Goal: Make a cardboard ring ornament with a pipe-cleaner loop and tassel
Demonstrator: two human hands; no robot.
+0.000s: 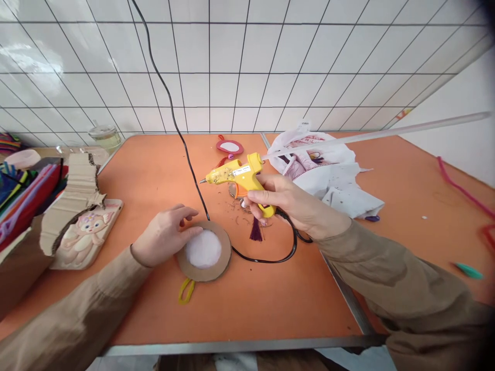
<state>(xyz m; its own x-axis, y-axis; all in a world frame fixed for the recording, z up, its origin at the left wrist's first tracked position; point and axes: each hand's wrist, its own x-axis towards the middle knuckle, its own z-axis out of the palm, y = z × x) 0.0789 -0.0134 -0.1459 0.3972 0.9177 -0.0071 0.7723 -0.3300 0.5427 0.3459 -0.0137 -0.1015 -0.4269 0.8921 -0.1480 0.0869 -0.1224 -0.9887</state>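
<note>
My right hand (276, 198) is wrapped around the handle of a yellow hot glue gun (232, 174). Its metal nozzle points left, above the table, and a long clear glue stick (379, 135) juts from its back end. Below and to the left, a round cardboard ring (222, 263) with white material in its centre lies on the table. My left hand (166, 234) rests at the ring's upper left edge, thumb on the cardboard and index finger apart from it. A yellow loop (186, 291) sticks out from under the ring's lower edge.
The black cord (170, 98) hangs down past the ring and loops to the gun. White crumpled fabric (332, 175) lies behind my right hand. A pink oval piece (230, 147) and a purple tassel (256, 230) lie nearby. Torn cardboard (71, 196) covers part of a cartoon-figure case (91, 234) at left.
</note>
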